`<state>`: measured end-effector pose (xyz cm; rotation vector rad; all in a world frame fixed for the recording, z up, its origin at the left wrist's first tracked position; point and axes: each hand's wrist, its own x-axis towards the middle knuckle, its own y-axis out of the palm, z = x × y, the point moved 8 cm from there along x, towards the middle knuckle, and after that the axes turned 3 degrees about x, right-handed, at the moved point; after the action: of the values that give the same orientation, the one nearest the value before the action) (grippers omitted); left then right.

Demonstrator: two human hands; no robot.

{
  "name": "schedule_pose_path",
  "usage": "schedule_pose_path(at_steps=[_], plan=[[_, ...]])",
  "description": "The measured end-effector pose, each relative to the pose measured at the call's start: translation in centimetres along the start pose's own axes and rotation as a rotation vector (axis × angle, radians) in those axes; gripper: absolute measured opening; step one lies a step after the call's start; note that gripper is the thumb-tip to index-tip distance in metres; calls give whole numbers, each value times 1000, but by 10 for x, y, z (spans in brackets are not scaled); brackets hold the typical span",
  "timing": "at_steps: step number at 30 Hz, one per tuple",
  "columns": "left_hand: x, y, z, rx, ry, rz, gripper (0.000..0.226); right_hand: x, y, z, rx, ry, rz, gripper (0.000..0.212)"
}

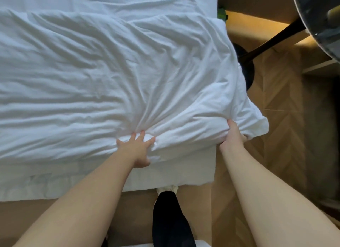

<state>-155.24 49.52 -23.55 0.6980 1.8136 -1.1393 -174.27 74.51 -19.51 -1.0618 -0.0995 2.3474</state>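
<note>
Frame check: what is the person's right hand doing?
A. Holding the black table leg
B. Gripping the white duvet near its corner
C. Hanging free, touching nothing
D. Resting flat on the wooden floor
B: the right hand is curled round the bunched edge of the white duvet, close to its near right corner, with folds gathering at the fingers.

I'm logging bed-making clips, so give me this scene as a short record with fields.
work: straightening the crumpled white fabric duvet at the bed's near corner
left hand: grips the duvet's near edge, fingers on top, thumb below
right hand: grips the duvet close to its corner
bed: white sheeted mattress showing under the duvet's edge
floor: brown wooden herringbone floor
nearby: round glass table on a black leg, right of the bed
</note>
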Motion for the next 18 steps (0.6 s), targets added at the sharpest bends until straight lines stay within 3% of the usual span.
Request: schedule_pose_path(at_steps=[4,9,13,18], plan=[[-24,-28,3,-429,70,-71,67,-49,28,46,-148,-331,188,50],[-71,-86,42,-1192,120,-224,53,-175,109,76,-501,-816,515,39],[-129,-127,116,-1782,172,-287,51,-310,185,28,-812,-1160,862,47],[-200,-125,248,-1992,234,-346,71,-449,235,-84,-1101,-1381,1288,47]])
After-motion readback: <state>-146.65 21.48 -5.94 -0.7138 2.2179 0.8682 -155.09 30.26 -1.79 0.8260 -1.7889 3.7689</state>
